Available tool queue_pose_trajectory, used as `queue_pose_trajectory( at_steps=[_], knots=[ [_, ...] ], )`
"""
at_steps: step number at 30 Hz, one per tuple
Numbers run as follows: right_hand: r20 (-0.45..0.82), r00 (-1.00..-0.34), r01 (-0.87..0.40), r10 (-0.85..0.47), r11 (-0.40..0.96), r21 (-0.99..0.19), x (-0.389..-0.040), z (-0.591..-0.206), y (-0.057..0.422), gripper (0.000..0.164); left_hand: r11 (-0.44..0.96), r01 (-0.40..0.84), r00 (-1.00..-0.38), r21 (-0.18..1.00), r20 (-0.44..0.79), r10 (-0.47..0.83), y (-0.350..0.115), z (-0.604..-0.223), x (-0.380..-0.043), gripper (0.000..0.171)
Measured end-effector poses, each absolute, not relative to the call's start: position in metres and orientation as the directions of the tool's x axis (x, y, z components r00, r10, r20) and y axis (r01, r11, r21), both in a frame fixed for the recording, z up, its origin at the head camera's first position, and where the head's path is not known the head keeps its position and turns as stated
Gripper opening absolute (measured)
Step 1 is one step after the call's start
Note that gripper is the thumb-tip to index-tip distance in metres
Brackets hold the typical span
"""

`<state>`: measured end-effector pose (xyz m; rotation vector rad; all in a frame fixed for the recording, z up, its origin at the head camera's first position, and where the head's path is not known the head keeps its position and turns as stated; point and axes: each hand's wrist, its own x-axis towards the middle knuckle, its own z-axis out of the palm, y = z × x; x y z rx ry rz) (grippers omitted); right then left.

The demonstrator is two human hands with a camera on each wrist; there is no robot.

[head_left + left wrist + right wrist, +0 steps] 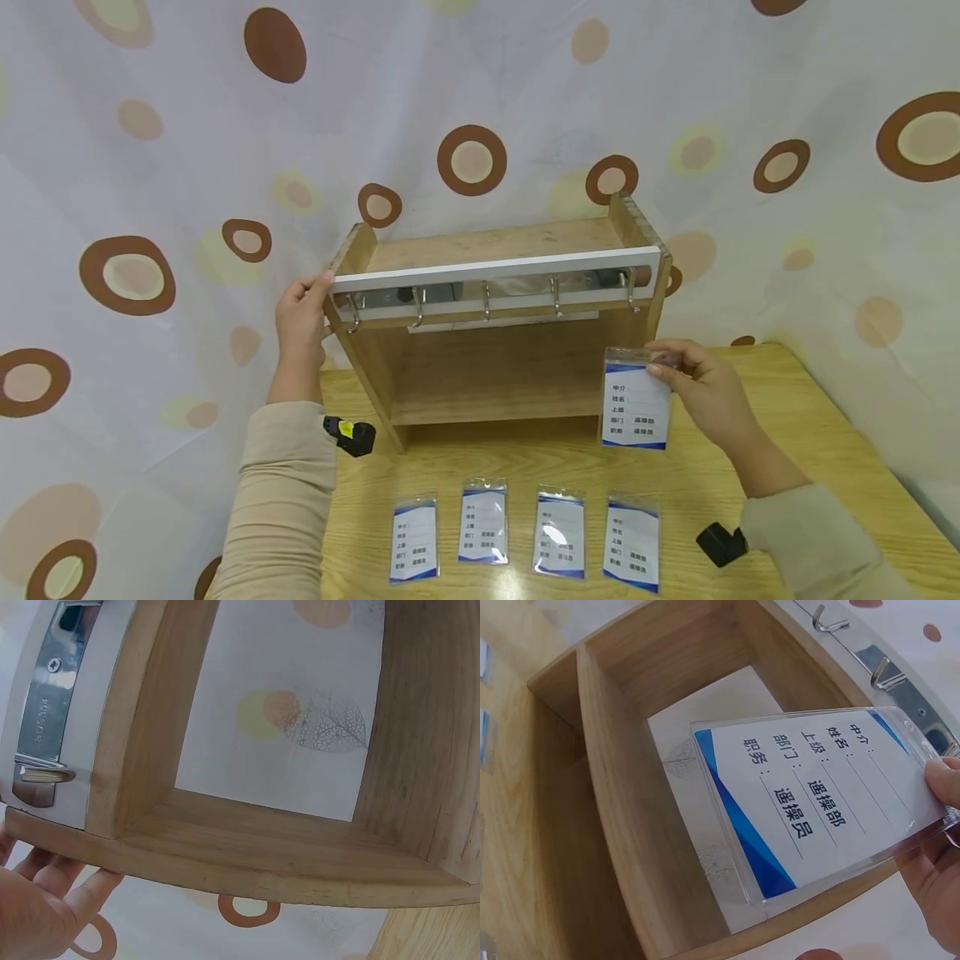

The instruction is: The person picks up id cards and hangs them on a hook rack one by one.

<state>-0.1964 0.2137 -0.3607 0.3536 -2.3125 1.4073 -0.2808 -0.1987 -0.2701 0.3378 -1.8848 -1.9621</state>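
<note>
Beige sleeves lie nearest the head camera, reaching toward a light-brown wooden shelf fronted by a white strip with five silver metal hooks. The left hand grips the shelf's left front corner; the right hand pinches a clear plastic badge with a white, blue-edged card by its top corner, below the rightmost hook. Four similar badges lie in a row on the yellowish wooden table, whole only here.

The left wrist view adds a shiny metal plate's screw and stamped lettering, with fingers against the side panel. Steady pressure there should stop the shelf shifting.

The right wrist view reveals small holes along the badge's clear top edge, beside the thumb. Good handling probably means a light pinch clear of them.
</note>
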Motion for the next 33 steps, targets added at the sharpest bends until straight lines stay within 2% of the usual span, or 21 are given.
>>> queue_pose_trajectory(
  at_steps=[13, 25, 33],
  knots=[
    [0.545, -0.839, -0.514, 0.003, 0.326, -0.793, -0.206, -0.341, 0.212, 0.021, -0.023, 0.114, -0.883, 0.993, 0.091, -0.460, -0.198, -0.270, -0.281, 0.014],
    [0.572, -0.820, -0.536, 0.005, 0.343, -0.771, -0.215, -0.328, 0.216, 0.022, -0.001, 0.131, -0.876, 0.991, 0.115, -0.468, -0.193, -0.269, -0.281, 0.015],
    [0.551, -0.835, -0.529, -0.005, 0.284, -0.800, -0.221, -0.324, 0.217, 0.022, 0.017, 0.137, -0.876, 0.990, 0.129, -0.465, -0.191, -0.269, -0.281, 0.016]
  ],
)
